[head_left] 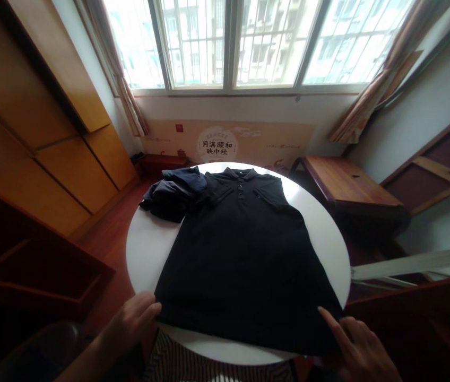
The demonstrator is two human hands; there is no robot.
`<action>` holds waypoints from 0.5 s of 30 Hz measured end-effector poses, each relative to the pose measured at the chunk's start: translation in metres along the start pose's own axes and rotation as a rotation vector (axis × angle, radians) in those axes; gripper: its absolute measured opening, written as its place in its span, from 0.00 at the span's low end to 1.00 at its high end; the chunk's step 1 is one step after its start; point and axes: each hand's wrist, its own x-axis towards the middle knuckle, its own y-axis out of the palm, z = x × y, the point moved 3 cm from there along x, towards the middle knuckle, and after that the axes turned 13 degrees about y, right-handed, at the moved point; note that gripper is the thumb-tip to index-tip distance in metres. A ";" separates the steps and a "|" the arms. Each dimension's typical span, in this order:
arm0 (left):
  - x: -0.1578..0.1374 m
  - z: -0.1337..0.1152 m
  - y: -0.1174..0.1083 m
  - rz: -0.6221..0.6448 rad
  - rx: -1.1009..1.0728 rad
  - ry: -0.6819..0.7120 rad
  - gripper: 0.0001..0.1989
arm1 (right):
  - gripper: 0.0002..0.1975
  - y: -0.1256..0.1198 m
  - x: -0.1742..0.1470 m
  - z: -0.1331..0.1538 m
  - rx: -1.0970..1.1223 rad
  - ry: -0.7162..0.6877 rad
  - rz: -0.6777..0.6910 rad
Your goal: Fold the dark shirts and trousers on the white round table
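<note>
Fingers of left hand (139,313) pinch black shirt (244,254) — right hand (358,339), index straight, grip unclear.

Bright daylight comes through a wide, pale-framed, four-paned window (230,48), with pinkish patterned curtains (372,103) at both sides. A beige printed banner (260,139) runs along the white wall (257,107) below. Orange-brown wooden cabinets (66,159) border the reddish-brown floor (107,241) at left; a brown wooden side table (348,180) stands right.

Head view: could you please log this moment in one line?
left grip: at hem corner; right grip: near other hem corner; black shirt: spread on white table
</note>
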 end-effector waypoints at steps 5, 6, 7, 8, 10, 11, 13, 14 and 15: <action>-0.016 0.004 -0.013 0.019 -0.001 0.022 0.11 | 0.47 0.003 -0.020 -0.029 -0.078 0.184 0.082; -0.018 0.004 -0.013 0.033 -0.012 0.038 0.11 | 0.47 0.003 -0.025 -0.032 -0.058 0.188 0.104; -0.020 0.003 -0.012 0.050 -0.025 0.054 0.12 | 0.47 0.004 -0.029 -0.034 -0.035 0.191 0.136; -0.021 0.002 -0.011 0.063 -0.038 0.065 0.12 | 0.46 0.005 -0.034 -0.035 -0.009 0.194 0.171; -0.022 0.002 -0.010 0.072 -0.063 0.067 0.13 | 0.44 0.008 -0.039 -0.037 0.052 0.203 0.242; -0.022 0.002 -0.010 0.071 -0.078 0.060 0.13 | 0.42 0.009 -0.041 -0.038 0.090 0.207 0.278; -0.021 0.004 -0.010 0.076 -0.113 0.035 0.14 | 0.39 0.012 -0.042 -0.038 0.200 0.224 0.357; -0.020 0.005 -0.011 0.086 -0.133 0.020 0.14 | 0.37 0.012 -0.042 -0.039 0.268 0.238 0.406; -0.019 0.006 -0.012 0.104 -0.155 0.005 0.14 | 0.35 0.012 -0.042 -0.039 0.338 0.254 0.451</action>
